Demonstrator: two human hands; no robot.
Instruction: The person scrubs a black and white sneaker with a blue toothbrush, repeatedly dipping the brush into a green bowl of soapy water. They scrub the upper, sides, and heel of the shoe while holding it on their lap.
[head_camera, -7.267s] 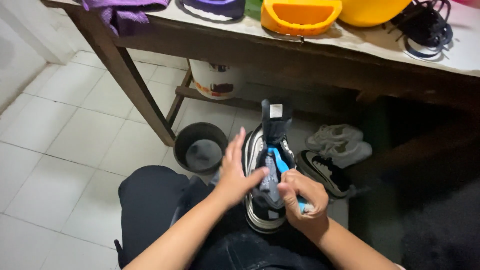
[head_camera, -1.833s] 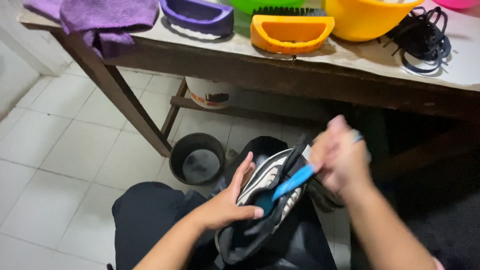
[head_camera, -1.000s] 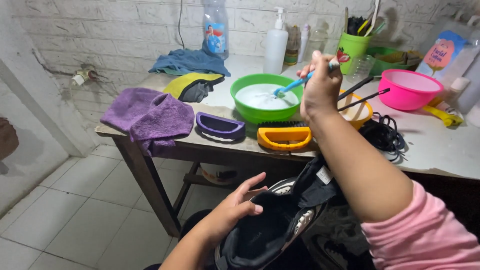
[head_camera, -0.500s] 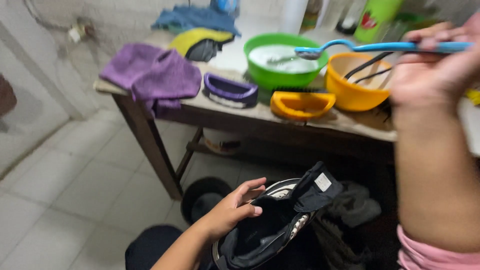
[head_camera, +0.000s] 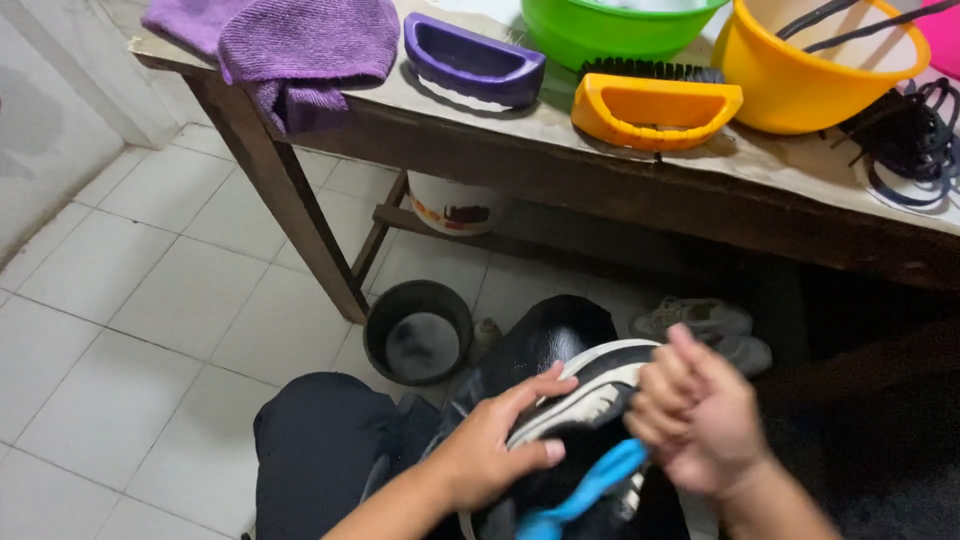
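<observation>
White floor tiles ran under a worn table. Left hand lay with fingers spread across a black-and-white shoe on the lap, steadying it. Right hand was curled tight round a blue brush (bristle end hidden), touching the shoe.
</observation>
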